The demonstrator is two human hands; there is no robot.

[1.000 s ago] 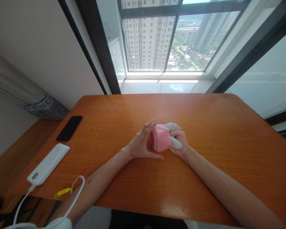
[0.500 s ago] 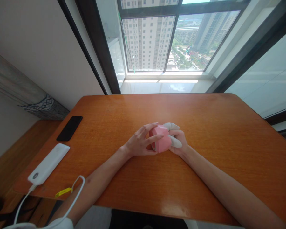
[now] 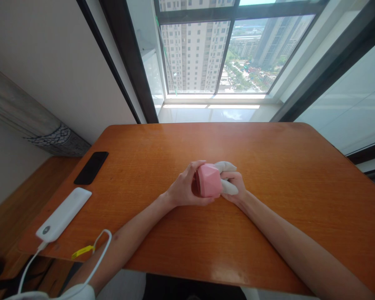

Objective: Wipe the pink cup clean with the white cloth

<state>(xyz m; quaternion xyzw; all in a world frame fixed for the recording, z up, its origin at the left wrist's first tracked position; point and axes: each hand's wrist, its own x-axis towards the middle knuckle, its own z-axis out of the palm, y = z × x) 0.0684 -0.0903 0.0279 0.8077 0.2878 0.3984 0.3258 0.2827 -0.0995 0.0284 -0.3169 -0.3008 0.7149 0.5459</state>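
Observation:
A pink faceted object (image 3: 210, 181) with two curved white prongs (image 3: 228, 187) on its right side is between my hands over the middle of the table. I cannot tell what kind of object it is. My left hand (image 3: 187, 186) grips the pink part from the left, with the thumb and fingers curved round its far and near edges. From the right, my right hand (image 3: 237, 183) is closed about the white prongs; some of its fingers are hidden behind them. The left end of the pink part looks darker, partly in shadow under my left hand.
On the left of the wooden table (image 3: 268, 233) lie a black phone (image 3: 91, 168) and a white power bank (image 3: 64, 214). A white cable (image 3: 103, 254) with a yellow tag (image 3: 83, 251) runs over my left forearm. Beyond the table is a window (image 3: 218, 58).
My left hand's fingers have shifted off the front face of the pink part to its edges. The pink part has turned slightly, showing more of its faceted face. My right hand has hardly moved.

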